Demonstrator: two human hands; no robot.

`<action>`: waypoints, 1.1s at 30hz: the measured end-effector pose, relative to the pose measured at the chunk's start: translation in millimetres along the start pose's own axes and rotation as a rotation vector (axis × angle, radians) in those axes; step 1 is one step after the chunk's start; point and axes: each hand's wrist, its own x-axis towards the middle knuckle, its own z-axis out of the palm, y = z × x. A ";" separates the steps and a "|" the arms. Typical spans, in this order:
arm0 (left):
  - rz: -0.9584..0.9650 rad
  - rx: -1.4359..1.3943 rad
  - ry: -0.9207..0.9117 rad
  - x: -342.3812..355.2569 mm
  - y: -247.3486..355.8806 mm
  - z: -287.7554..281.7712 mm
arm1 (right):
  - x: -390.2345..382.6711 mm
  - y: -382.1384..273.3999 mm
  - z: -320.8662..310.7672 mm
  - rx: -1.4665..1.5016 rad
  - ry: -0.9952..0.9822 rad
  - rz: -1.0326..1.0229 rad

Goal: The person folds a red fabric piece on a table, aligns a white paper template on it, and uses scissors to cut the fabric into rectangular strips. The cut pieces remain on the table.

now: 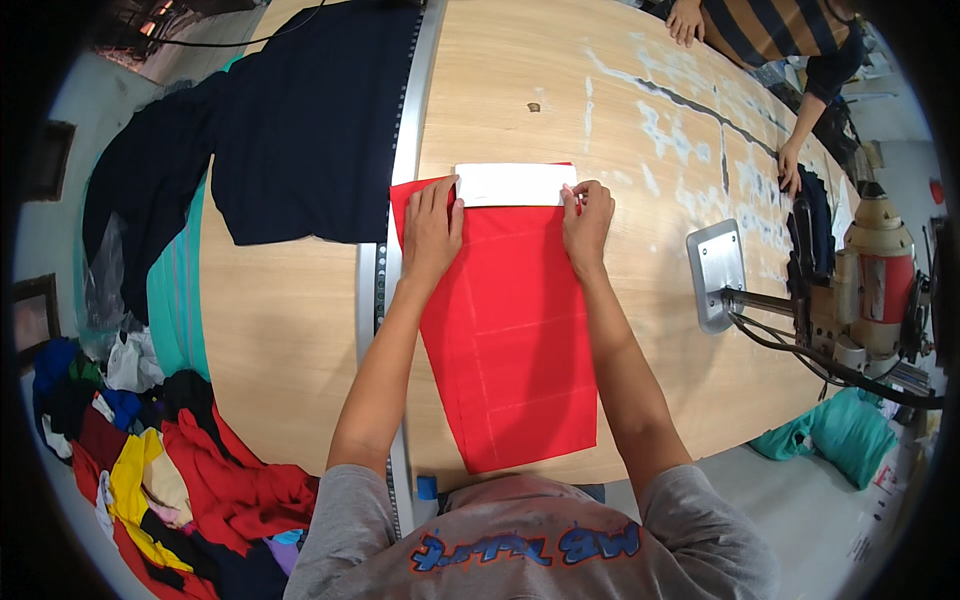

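A red fabric panel [525, 330] lies on the wooden table in front of me, with pale chalk-like lines marked across it. Over its far end rests a white rectangular strip [512, 186], of paper or card by its look. My left hand [432, 228] lies with fingers outstretched on the red cloth, fingertips and thumb at the strip's left end. At the strip's other end, my right hand [588, 222] has its fingers curled, thumb and forefinger closed on the near right corner.
Dark navy cloth [310, 120] covers the far left, beside a metal rail [408, 140]. A cutting machine [880, 270] with a grey plate [716, 275] stands right. Another person's hands [788, 168] touch the far right. Coloured cloth scraps [235, 480] lie heaped lower left.
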 end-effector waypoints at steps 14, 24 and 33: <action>0.088 0.013 0.070 -2.8 -13.7 1.1 | 39.6 -5.7 -25.4 0.499 -0.147 0.320; 0.091 0.279 0.201 -3.4 -4.8 0.6 | 14.5 10.2 3.1 0.325 -0.006 0.193; 0.081 0.282 0.148 -4.9 -8.5 -0.8 | 13.9 -9.1 20.1 0.192 0.206 0.272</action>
